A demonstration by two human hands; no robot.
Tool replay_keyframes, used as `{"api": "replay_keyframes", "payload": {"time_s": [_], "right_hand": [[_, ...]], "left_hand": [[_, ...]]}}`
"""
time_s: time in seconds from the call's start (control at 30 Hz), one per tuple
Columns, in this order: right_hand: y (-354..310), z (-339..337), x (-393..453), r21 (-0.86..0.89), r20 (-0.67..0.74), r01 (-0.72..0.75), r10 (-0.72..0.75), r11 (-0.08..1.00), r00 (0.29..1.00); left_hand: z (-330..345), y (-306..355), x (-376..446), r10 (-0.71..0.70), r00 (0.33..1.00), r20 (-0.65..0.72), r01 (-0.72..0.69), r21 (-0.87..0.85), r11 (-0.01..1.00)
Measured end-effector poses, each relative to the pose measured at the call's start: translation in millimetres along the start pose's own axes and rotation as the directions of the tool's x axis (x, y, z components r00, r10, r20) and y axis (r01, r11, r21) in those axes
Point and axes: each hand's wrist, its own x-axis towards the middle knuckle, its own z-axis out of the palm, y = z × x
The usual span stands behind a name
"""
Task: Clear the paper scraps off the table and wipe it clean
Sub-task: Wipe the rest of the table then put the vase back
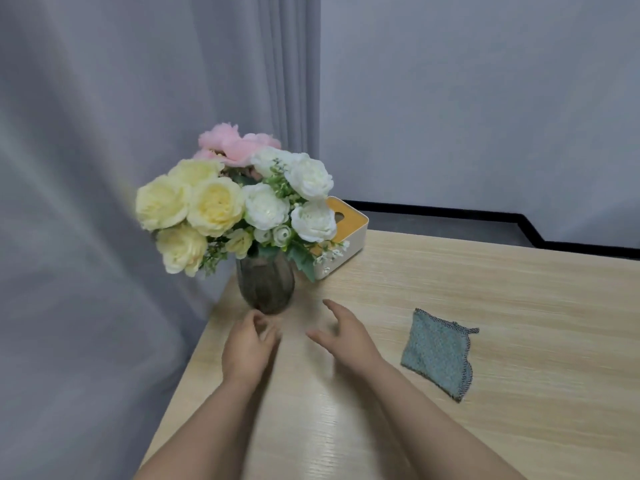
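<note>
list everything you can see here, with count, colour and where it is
light wooden table: one, pale wood grain, fills the lower right
dark ribbed glass vase: one, smoky brown, near the table's left edge
bouquet of flowers: one, yellow, white and pink, in the vase
white tissue box with orange top: one, behind the bouquet, at the table's far edge
folded teal cloth: one, flat on the table, right of the hands
grey curtain: left background
left hand: fingers loosely curled, near the vase base
right hand: fingers spread, holding nothing

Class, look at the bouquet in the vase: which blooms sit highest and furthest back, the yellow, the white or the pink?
The pink blooms. They top the back of the bouquet, while the yellow blooms fill the left front and the white blooms the right.
</note>
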Motion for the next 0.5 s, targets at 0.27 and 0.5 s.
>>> {"api": "replay_keyframes", "payload": {"time_s": [0.27, 0.5], "right_hand": [[-71.2, 24.9, 46.4, 0.171, -0.124, 0.034, -0.013, 0.985, 0.992], [-84.2, 37.6, 64.3, 0.241, -0.157, -0.005, 0.044, 0.971, 0.987]], "left_hand": [[-29.3, 0.8, 45.1, 0.080, 0.997, -0.007, -0.080, -0.106, 0.991], [-10.8, 3.7, 64.0, 0.148, 0.982, -0.116, -0.187, -0.512, 0.839]]}}
